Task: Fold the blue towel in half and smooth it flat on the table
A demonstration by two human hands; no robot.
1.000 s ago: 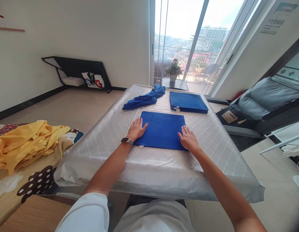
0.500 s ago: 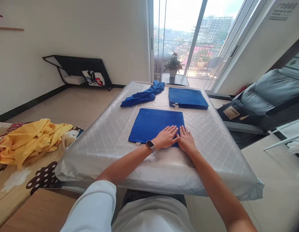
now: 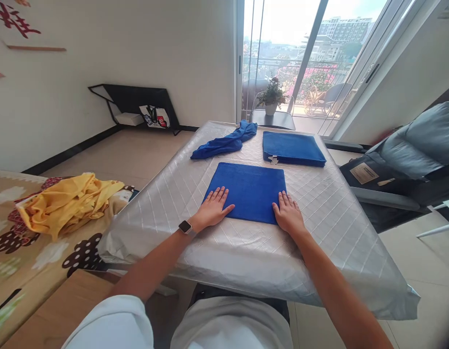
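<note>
A flat blue cloth [image 3: 251,191] lies squarely on the silver quilted table cover [image 3: 227,247] in front of me. My left hand [image 3: 214,206] rests flat on its near left corner, fingers stretched out. On the near right corner lies my right hand [image 3: 288,211], also flat with the fingers extended and partly on the cover. Neither hand grips anything. Beyond the cloth at the right is a neat stack of blue cloths [image 3: 293,147] with a white tag at its front edge. A crumpled blue cloth [image 3: 226,142] lies at the far left.
A bed [image 3: 38,271] at the left bears a heap of yellow fabric [image 3: 69,201]. A wooden surface [image 3: 60,315] stands near my left arm. To the right is a grey padded chair [image 3: 387,194]. Behind the table, a potted plant [image 3: 271,99] stands on a chair before the glass door.
My left hand has slid left across the blue cloth, from beside the right hand to the near left corner. The right hand stays at the right edge. The view has turned slightly left.
</note>
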